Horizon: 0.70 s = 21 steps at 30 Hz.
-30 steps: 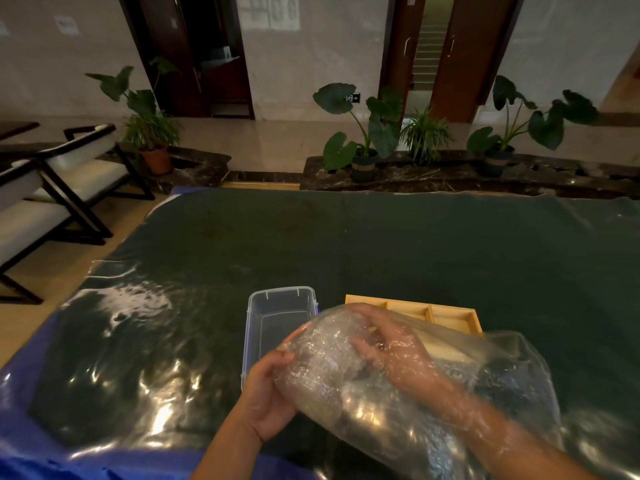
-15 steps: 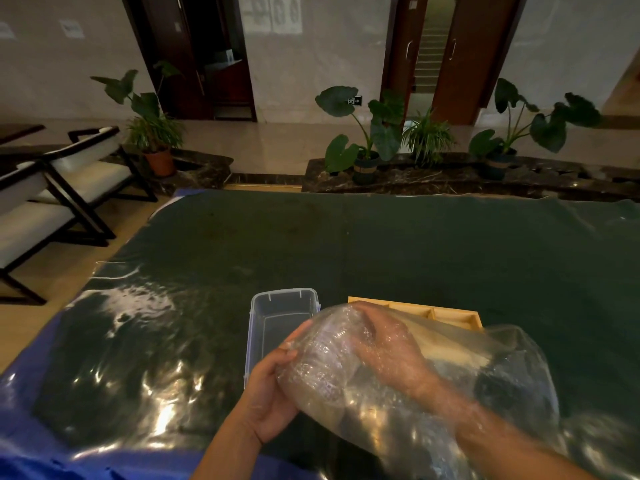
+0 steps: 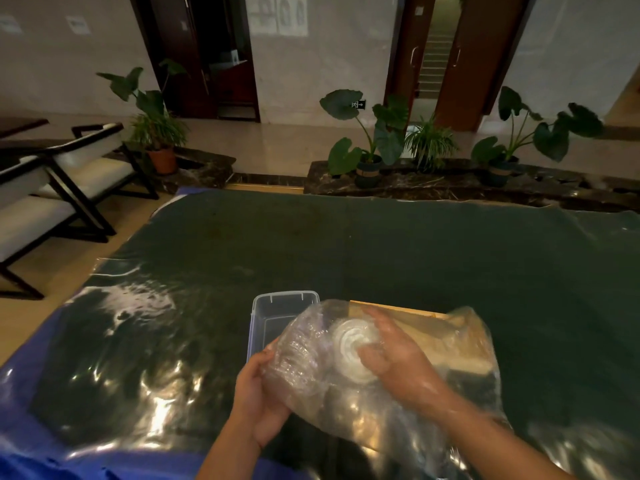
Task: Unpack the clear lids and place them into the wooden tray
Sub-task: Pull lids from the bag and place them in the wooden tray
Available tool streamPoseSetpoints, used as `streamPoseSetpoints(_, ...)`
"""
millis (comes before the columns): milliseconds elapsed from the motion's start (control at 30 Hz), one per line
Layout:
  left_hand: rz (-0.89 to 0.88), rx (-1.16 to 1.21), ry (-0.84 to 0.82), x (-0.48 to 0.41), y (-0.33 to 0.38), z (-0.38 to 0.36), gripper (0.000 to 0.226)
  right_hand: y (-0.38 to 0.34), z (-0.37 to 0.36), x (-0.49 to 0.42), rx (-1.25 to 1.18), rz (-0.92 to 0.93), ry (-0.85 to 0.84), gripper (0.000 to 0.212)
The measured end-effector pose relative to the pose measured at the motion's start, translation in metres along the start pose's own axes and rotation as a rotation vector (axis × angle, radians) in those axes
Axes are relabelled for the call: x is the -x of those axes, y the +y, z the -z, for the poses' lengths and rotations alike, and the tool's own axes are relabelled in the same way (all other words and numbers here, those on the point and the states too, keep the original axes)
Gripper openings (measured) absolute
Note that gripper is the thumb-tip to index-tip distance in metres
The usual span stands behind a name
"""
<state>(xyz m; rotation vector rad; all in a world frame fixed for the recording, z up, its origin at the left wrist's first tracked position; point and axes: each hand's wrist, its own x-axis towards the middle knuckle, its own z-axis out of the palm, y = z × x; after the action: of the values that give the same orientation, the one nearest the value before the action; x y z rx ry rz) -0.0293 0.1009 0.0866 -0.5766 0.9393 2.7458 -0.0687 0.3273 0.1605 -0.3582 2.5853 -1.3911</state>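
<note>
Clear lid [image 3: 350, 344] in grip of right hand [image 3: 394, 358] inside plastic bag [image 3: 467, 372], left hand [image 3: 261, 393] clutching bag end

Clear round lid [image 3: 351, 342], ribbed in concentric rings, face toward the camera inside a transparent plastic bag [image 3: 464, 344], gripped by the right hand [image 3: 398, 356]. Wooden tray [image 3: 398, 308] flat on the desk [image 3: 381, 244] behind, largely veiled by the bag.

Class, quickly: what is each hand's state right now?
Left hand: grips the plastic bag from outside.
Right hand: inside the bag, grips a clear lid.
</note>
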Motion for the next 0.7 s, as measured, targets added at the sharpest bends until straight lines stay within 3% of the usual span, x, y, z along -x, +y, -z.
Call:
streamPoseSetpoints(100, 0.007, 0.025, 0.026, 0.000, 0.001, -0.002, 0.052, -0.001, 0.006, 0.003, -0.180, -0.005, 0.023, 0.050)
streamPoseSetpoints(233, 0.003, 0.040, 0.059, -0.003, 0.003, -0.002, 0.055, -0.007, 0.015, 0.005, -0.219, -0.026, -0.003, 0.044)
streamPoseSetpoints(500, -0.080, 0.080, 0.125, -0.012, 0.013, 0.016, 0.033, 0.009, 0.037, 0.003, -0.615, -0.168, 0.103, 0.046)
streamPoseSetpoints(700, -0.142, 0.137, 0.127, -0.014, 0.020, 0.034, 0.026, 0.028, 0.057, 0.003, -0.690, -0.197, 0.201, 0.050)
